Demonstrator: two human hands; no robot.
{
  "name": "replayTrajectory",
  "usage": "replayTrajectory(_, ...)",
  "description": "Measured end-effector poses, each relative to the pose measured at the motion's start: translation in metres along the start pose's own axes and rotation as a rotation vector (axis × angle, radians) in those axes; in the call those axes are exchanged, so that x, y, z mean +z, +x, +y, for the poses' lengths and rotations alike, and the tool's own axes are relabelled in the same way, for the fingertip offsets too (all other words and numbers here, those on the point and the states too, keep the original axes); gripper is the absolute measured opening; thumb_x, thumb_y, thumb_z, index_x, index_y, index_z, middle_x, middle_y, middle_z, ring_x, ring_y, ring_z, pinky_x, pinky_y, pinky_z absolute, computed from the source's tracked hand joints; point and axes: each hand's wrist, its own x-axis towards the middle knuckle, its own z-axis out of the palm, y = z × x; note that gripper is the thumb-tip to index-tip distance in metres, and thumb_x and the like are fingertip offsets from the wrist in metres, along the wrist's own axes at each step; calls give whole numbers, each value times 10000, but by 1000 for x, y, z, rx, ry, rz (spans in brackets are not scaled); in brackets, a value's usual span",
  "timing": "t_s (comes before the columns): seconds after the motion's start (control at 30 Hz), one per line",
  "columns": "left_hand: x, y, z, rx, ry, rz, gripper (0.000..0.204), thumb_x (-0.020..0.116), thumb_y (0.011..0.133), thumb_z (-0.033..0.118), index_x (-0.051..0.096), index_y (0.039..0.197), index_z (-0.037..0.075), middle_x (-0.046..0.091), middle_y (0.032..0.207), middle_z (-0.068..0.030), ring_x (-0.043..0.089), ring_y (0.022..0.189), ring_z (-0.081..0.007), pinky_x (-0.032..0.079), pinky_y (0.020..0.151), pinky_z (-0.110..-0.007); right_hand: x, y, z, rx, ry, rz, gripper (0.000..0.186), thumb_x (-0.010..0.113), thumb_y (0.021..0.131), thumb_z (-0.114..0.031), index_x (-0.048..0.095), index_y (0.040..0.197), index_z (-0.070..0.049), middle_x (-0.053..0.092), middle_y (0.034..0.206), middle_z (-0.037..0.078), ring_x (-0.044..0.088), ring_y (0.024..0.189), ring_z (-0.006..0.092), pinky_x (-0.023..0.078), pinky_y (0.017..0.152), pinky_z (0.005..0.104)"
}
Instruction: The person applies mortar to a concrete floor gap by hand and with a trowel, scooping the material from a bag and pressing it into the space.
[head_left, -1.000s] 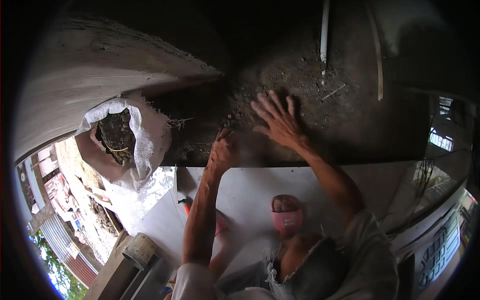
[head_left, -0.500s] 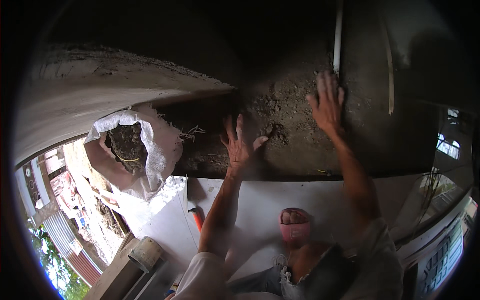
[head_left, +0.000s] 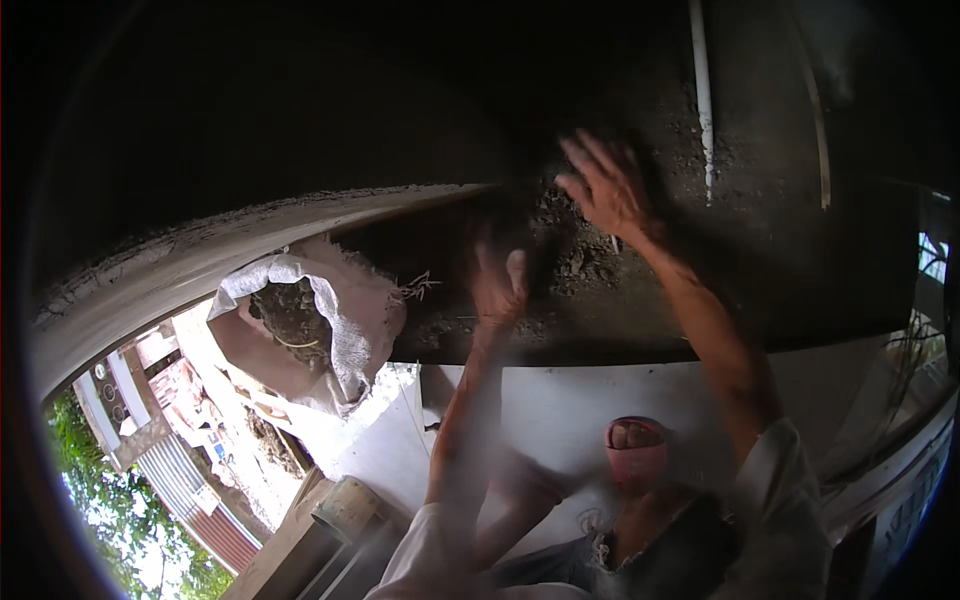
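Observation:
Loose soil and rubble lie on a dark board or slab in front of me. Over the far part of this soil my right hand stretches, palm down, its fingers spread and blurred at the tips. My left hand is at the soil's left side, thumb apart, the other fingers fading into shadow and blur. Neither hand shows anything gripped. Left of my left hand stands a white woven sack with its rim rolled down, filled with dark soil.
A white pipe and a thin wooden strip lie at the far right. A pale wall edge runs along the left. Below are a white floor, my foot in a pink slipper and a cylindrical container.
My right hand has swept left across the soil, away from the white pipe. The view has shifted, so the sack appears farther right. My left hand stays near the soil's left side.

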Motion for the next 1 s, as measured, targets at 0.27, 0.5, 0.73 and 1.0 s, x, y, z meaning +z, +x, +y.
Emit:
replayTrajectory(0.27,-33,-9,-120,-298,384,346,510,478,1004,292,400,1359,-65,423,1385,-299,401,1298,-436,312,1088,-491,2,8,41,144,-385,138,663,343,989,-562,400,1435,-74,348,1498,187,339,1382,352,255,1143,520)
replayTrajectory(0.5,-24,33,-55,-250,80,204,508,454,1011,312,420,1333,-79,430,1378,-303,403,1293,-449,314,1087,-501,25,-3,-3,-20,-55,22,587,416,994,-490,435,1417,-83,461,1433,141,431,1323,334,348,1100,466)
replayTrajectory(0.73,-19,16,-49,-186,-88,307,626,442,998,383,352,1414,-76,358,1448,-308,336,1361,-432,235,1139,-487,31,1,-26,-60,131,77,530,425,1003,-436,458,1389,-75,450,1427,145,406,1339,317,366,1084,474)
replayTrajectory(1.0,17,19,5,11,-34,148,719,416,986,478,305,1433,-75,325,1462,-305,328,1348,-458,233,1134,-491,34,1,-36,-169,27,-18,490,423,999,-404,537,1311,-44,521,1369,104,425,1327,237,328,1094,451)
